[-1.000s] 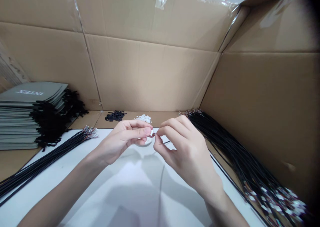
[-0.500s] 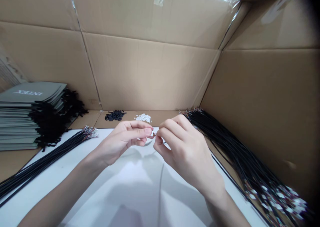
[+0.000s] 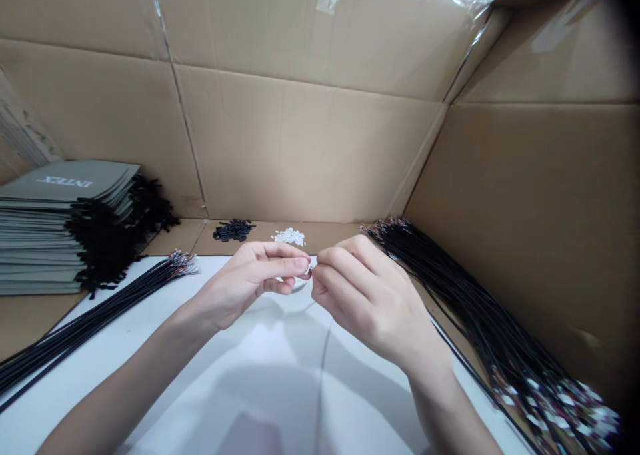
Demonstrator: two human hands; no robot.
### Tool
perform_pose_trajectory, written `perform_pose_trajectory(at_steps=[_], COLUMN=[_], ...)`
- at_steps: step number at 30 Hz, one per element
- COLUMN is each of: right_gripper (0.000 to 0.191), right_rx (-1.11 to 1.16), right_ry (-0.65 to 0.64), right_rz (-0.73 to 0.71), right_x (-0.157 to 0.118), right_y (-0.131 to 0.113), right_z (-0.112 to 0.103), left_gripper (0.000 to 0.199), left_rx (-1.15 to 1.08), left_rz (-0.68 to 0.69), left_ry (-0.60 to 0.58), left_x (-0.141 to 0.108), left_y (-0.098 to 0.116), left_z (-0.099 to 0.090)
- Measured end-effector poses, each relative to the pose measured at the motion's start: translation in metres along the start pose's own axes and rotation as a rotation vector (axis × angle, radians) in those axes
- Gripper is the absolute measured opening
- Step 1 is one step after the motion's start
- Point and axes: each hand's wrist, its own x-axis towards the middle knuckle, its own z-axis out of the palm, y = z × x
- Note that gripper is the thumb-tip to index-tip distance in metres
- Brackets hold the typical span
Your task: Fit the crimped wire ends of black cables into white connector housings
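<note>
Just above the white table, my two hands meet at the fingertips. My left hand pinches a small white connector between thumb and index finger, mostly covered by the fingertips. Against it, my right hand is closed, its thumb and fingers pressed together around thin wire ends that barely show. How far the wires sit in the connector cannot be made out. Beneath the fingertips, part of a round white thing shows on the table.
Black sleeve pieces and white connectors lie in small piles behind my hands. Black cables lie left; a larger cable bundle lies right. Grey INTEX sleeves are stacked far left. Cardboard walls enclose the back and right.
My right hand has moved slightly closer to the left fingertips, its fingers curled more tightly, hiding more of the wires. The view has shifted slightly.
</note>
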Motion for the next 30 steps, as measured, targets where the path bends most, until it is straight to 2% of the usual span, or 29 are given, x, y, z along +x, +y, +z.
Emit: perform_pose_trajectory(at_steps=[6,10,11,13,15,17,20,26,30], right_gripper=[0.023,0.017,0.015,0.01,0.004,0.012,0.021,0.012,0.01], right_rx=[0.081,0.226,0.309,0.535,0.818,1.118,1.447,1.781,1.824], right_ry=[-0.01,0.145,0.186,0.215,0.132,-0.016,-0.154,-0.16,-0.106], right_rz=[-0.054,-0.071,-0.015,0.207,0.478,0.643,0.733,0.869,0.899], right_x=[-0.002,0.001,0.002,0.004,0.005,0.006,0.006,0.005,0.006], right_y=[0.007,0.013,0.014,0.015,0.015,0.014,0.014,0.012,0.01], right_z=[0.005,0.013,0.014,0.016,0.017,0.018,0.023,0.032,0.034], left_gripper=[0.015,0.014,0.014,0.015,0.017,0.02,0.02,0.017,0.016], left_rx=[0.037,-0.003,-0.021,-0.053,-0.076,-0.084,-0.078,0.045,0.092], left_rz=[0.012,0.008,0.015,0.04,0.063,0.078,0.105,0.18,0.196], left_ry=[0.008,-0.001,0.008,0.031,0.041,0.036,0.024,0.003,0.0], left_x=[-0.001,0.0,-0.001,-0.001,-0.002,-0.002,-0.002,-0.005,-0.007], left_y=[0.004,0.011,0.013,0.016,0.017,0.017,0.015,0.018,0.02], left_z=[-0.002,-0.006,-0.007,-0.008,-0.009,-0.01,-0.012,-0.015,-0.015])
